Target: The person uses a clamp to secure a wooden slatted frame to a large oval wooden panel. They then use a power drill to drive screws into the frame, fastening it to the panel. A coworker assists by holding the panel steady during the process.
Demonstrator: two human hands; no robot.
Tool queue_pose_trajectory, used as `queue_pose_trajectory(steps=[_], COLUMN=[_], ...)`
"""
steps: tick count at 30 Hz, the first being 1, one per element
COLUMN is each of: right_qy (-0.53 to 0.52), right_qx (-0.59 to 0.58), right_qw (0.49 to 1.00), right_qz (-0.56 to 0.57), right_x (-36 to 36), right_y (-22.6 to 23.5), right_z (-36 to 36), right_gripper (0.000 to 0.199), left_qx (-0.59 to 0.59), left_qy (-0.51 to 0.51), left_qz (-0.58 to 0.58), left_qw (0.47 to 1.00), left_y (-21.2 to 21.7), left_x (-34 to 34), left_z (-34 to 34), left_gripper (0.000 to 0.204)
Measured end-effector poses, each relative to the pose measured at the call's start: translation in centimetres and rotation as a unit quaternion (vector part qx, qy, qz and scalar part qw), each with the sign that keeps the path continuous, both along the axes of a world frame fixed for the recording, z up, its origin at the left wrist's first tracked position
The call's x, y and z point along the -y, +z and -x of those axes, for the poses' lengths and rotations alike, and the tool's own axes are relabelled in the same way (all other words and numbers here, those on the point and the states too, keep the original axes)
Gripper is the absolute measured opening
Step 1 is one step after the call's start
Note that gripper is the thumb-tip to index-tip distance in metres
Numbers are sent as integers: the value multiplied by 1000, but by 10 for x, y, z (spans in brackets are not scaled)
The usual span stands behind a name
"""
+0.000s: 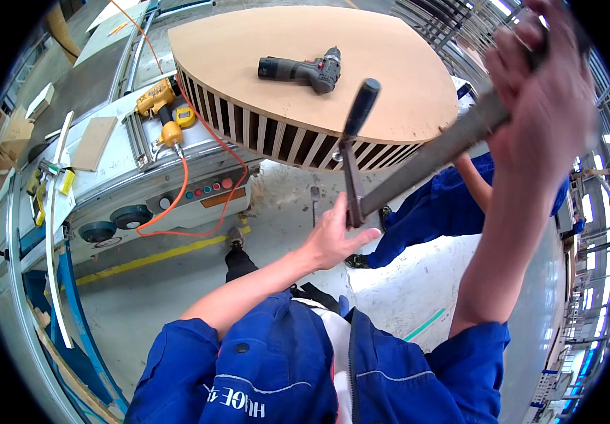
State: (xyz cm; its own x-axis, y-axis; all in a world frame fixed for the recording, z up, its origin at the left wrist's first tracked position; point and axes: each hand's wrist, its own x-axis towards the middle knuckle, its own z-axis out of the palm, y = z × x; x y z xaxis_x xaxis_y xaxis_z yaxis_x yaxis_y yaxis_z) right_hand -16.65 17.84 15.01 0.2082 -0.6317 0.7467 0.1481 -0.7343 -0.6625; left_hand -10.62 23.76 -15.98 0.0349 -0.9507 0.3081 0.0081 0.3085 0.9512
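My right hand [542, 99], raised at the upper right, is wrapped round the far end of a long steel bar clamp [439, 152]. The clamp slants down to the left, and its jaw end carries a screw with a dark handle [361, 106] standing upright. At that lower end is my left hand [333, 237], thumb spread and fingers stretched out beside the jaw. Whether its fingers touch the metal is hard to tell. Beyond the clamp, a curved wooden panel [390, 49] with a slatted edge bears a black cordless drill [312, 71].
On the machine table [118, 152] at left lie a yellow air nailer [155, 99], a yellow tape measure [185, 116] and wood offcuts. An orange air hose [185, 177] loops over its front. Another person in blue trousers [425, 219] stands close by at right.
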Motion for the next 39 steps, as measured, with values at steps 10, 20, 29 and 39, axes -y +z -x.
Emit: queue_pose_trajectory(steps=[10,20,29,39], right_qy=[-188,27,31,130], right_qx=[26,6,39,117], right_qw=[981,999,997,984], right_qz=[27,22,55,30], right_x=[7,25,30,5], right_y=[-25,-27,-55,-55], right_z=[54,35,7,-42], right_gripper=[34,34,32,35], left_qx=[-97,-57,-70,-58], left_qy=[-171,-108,-115,-48], left_qz=[-94,-119,-136,-104], left_qw=[976,985,982,992], left_y=[-5,-10,-9,41], left_x=[36,42,45,28], left_z=[24,7,-52,-77], left_gripper=[64,57,52,36])
